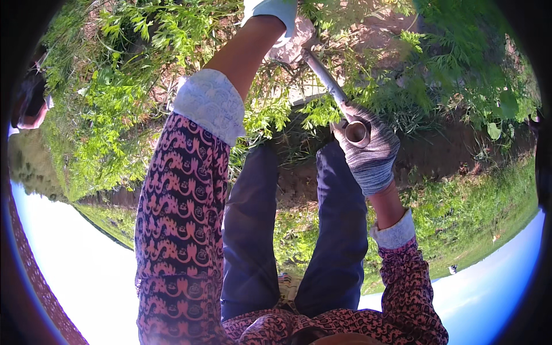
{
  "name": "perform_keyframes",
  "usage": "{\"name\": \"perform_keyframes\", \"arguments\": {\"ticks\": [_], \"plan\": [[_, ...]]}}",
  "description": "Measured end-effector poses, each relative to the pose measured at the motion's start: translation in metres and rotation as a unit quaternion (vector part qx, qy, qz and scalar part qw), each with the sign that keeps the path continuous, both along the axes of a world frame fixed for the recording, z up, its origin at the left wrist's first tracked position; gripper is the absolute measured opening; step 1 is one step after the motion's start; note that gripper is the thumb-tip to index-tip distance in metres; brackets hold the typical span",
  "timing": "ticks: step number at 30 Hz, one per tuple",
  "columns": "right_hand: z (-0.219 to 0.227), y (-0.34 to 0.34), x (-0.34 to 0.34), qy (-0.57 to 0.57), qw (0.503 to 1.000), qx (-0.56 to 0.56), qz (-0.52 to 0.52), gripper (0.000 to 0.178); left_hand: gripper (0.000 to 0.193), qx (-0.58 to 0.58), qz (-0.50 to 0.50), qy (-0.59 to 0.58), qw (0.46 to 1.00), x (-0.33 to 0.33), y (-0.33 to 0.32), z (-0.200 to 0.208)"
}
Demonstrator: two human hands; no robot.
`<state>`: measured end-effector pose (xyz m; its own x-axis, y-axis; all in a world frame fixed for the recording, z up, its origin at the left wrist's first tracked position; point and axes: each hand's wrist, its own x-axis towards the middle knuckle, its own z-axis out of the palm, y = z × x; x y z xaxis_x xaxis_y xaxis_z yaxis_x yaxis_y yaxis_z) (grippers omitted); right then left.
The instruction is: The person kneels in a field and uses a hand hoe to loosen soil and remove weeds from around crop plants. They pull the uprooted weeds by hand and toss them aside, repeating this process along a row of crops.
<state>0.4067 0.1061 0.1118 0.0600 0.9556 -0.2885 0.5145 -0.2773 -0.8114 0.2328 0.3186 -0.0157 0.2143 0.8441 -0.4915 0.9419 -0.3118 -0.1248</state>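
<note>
Head view: green weeds (pixel 115 98) crowd the bare soil (pixel 448 149), and the person's blue trouser legs (pixel 339 230) hang below. A grey metal pipe (pixel 325 77) slants from the upper middle down to the right. The right hand (pixel 371 149), in a grey knit glove, is clamped around its open end. The left hand (pixel 276 14), gloved pale, grips near its far end, partly hidden by leaves.

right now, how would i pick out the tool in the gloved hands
Start at the dark blue trouser legs in the middle, then follow the right hand in its grey knit glove. It grips the open end of a metal pipe handle running up to the left hand, the only straight, shiny thing among the leafy green plants.
</note>
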Motion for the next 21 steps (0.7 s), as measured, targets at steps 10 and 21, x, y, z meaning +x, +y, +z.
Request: {"name": "perform_keyframes", "arguments": {"ticks": [10, 21], "plan": [[0.011, -0.001, 0.007, -0.005, 0.999, -0.024, 0.027, 0.038, 0.029, -0.152, -0.213, 0.086, 0.961, -0.021, -0.032, 0.011], [0.031, 0.037, -0.024, -0.079, 0.931, 0.141, 0.326, 0.037, 0.011, -0.113, 0.075, -0.198, 0.971, -0.160, -0.171, 0.070]]}}
